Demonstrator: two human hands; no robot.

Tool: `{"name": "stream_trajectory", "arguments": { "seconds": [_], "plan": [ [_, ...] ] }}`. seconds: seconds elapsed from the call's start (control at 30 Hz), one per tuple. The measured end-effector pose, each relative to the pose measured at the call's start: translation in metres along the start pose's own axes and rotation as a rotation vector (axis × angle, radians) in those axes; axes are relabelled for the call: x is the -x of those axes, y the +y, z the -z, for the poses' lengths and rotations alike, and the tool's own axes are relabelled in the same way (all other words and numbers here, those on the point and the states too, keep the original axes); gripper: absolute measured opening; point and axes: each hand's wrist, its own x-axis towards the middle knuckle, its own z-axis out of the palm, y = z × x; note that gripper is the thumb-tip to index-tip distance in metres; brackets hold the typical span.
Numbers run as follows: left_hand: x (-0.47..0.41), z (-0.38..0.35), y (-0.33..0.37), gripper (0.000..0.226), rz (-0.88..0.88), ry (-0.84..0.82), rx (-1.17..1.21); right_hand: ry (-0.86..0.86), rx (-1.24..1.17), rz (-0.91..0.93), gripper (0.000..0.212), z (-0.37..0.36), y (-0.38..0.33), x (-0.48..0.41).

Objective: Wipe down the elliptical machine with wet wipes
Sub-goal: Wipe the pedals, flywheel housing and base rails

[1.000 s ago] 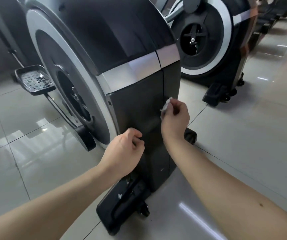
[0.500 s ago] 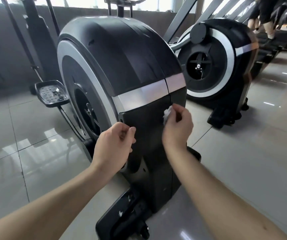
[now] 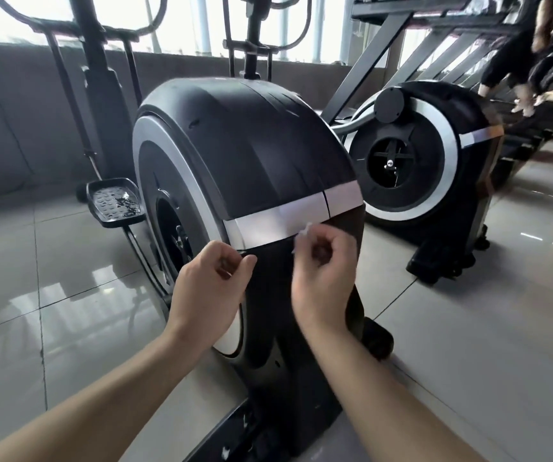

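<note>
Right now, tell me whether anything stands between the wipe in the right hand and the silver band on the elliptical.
Nothing visible does. The right hand pinches the wet wipe at the lower edge of the silver band. The left hand, curled, is further left, clear of the wipe.

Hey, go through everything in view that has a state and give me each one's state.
elliptical machine: upright on the floor.
left hand: fingers curled, nothing visible in it, beside the machine.
right hand: pinching the wet wipe.
wet wipe: crumpled, held at the silver band.
pedal: raised off the floor, roughly level.
second elliptical: upright behind, untouched.
</note>
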Motion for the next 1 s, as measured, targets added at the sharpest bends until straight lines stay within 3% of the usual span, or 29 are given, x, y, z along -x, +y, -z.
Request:
{"name": "stream_trajectory", "arguments": {
  "seconds": [0.1,0.17,0.23,0.33,0.47,0.53,0.7,0.77,0.93,1.0],
  "plan": [
    [-0.001,-0.002,0.001,0.022,-0.009,0.016,0.013,-0.108,0.037,0.173,0.013,0.001,-0.004,0.005],
    [-0.002,-0.002,0.001,0.021,-0.018,0.036,0.02,-0.07,0.092,0.25,0.009,0.0,0.0,-0.018],
    [-0.003,-0.002,0.002,0.02,-0.038,0.053,0.037,0.041,0.082,0.161,0.007,-0.002,0.005,-0.049],
    [-0.003,0.0,0.004,0.018,-0.065,0.072,0.072,0.049,0.01,0.027,0.007,-0.006,-0.003,-0.058],
    [-0.01,0.002,-0.002,0.01,-0.122,0.083,0.09,-0.211,0.069,0.34,0.012,-0.021,-0.023,-0.007],
    [-0.011,0.001,-0.002,0.017,-0.167,0.108,0.113,-0.34,0.118,0.49,0.009,-0.027,-0.02,0.005],
    [-0.011,-0.001,0.001,0.027,-0.243,0.12,0.117,-0.306,0.185,0.627,0.006,-0.024,-0.008,-0.008],
    [-0.012,0.0,0.001,0.027,-0.266,0.122,0.101,-0.223,0.165,0.601,0.005,-0.018,-0.001,-0.025],
    [-0.011,0.005,0.0,0.041,-0.279,0.077,0.071,0.024,0.075,0.2,0.016,-0.004,0.011,-0.076],
    [-0.01,0.006,0.0,0.042,-0.284,0.072,0.057,0.068,0.067,0.141,0.017,-0.007,0.009,-0.076]
  ]
}}
